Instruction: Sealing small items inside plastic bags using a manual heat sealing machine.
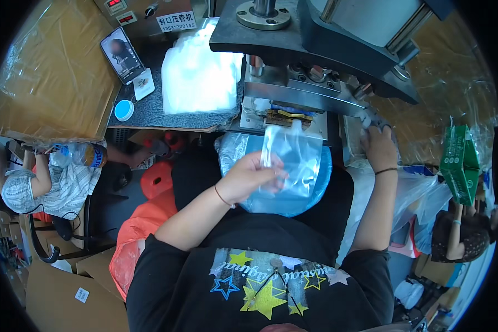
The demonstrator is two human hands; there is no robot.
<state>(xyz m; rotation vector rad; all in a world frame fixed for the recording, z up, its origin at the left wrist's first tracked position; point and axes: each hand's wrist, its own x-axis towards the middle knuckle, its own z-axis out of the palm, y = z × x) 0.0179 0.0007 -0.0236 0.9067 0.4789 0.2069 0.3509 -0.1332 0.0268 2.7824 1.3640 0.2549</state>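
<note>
Over blue container (pixel 325 182), contents mostly hidden, left fingers (pixel 265 176) pinch 1 clear pouch (pixel 300 166); right fingers (pixel 374 133) near press (pixel 293 47), cannot tell grip.

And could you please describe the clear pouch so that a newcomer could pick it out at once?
Find the big metal press at the top, then the blue basin below it in the picture. The clear pouch shows in front of that basin, in the left hand. Unlike the bright white stack on the bench, it is see-through and hand-held.

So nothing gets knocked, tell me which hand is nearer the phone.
Left. In view, the left hand is lower right of the phone; the right hand is much farther right, by the press.
</note>
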